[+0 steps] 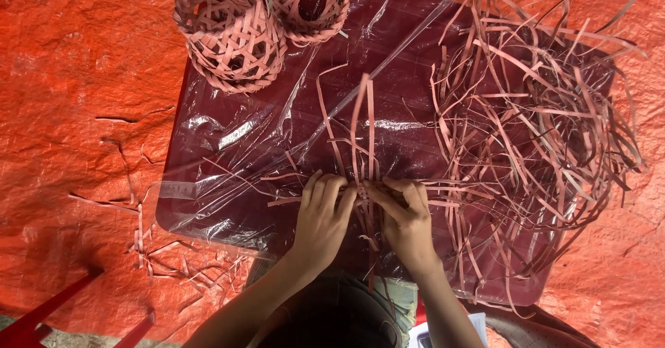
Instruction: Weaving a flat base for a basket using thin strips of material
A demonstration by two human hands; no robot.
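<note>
Covering a dark tabletop (208, 202), clear plastic sheet, loose tangle of pink strips (540, 126) at right, two empty woven baskets (232, 33) at far left, upright-pointing crossed strips (364, 133) at near centre, left hand (322, 220) and right hand (405, 220) each in closed grip pinching them

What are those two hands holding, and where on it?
Both the left hand and right hand pinch thin pink strips near their lower ends, where they cross on the plastic-covered board.

Both hands, left (322, 216) and right (405, 216), lie palm-down, fingertips pinched together.
</note>
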